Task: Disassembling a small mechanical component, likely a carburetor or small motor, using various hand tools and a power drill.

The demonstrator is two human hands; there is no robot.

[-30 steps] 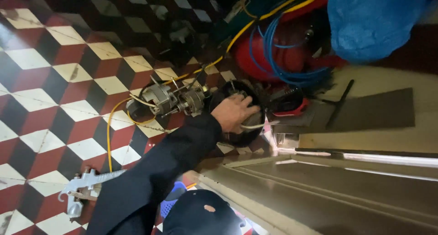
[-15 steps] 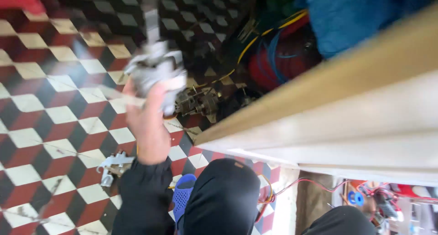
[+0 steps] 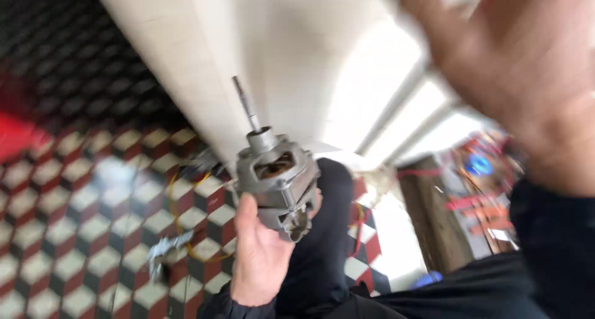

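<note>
My left hand (image 3: 257,257) is wrapped around the lower end of a grey electric motor (image 3: 276,183) and holds it up in mid-air. The motor's thin steel shaft (image 3: 246,102) points upward, and copper windings show inside its housing. My right hand (image 3: 527,65) is raised close to the camera at the upper right. It is strongly blurred, its fingers look spread, and nothing is in it. A dark sleeve covers that arm. My dark trouser leg (image 3: 322,244) is just behind the motor.
A large white panel (image 3: 291,52) slants across the top of the view. Below lies a floor of red, black and cream tiles (image 3: 74,232) with a small metal part (image 3: 164,248) and a yellow wire (image 3: 176,201). A blurred red thing (image 3: 18,136) sits at the left, colourful clutter (image 3: 477,189) at the right.
My left hand took the motor off the floor and lifted it toward the camera. The view swung away from the cables and hoses. My right hand has come into view at the upper right.
</note>
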